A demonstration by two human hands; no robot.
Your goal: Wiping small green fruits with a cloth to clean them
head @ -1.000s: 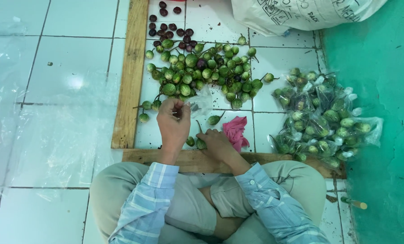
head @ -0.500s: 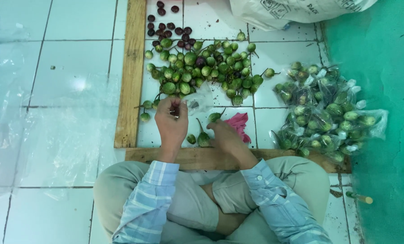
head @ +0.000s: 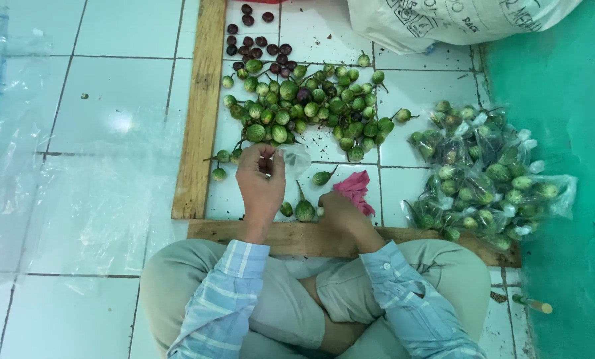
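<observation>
Head view, looking down over crossed legs onto white tiles edged by a wooden frame. Left hand raised near the pile of small green eggplants, fingers pinched narrow on a clear plastic bag. Right hand low on the tiles, curled beside a single green eggplant and touching a pink cloth; grip impossible to tell. Bagged eggplants heaped well apart at right.

right hand drawn back from pink cloth toward green fruit
</observation>
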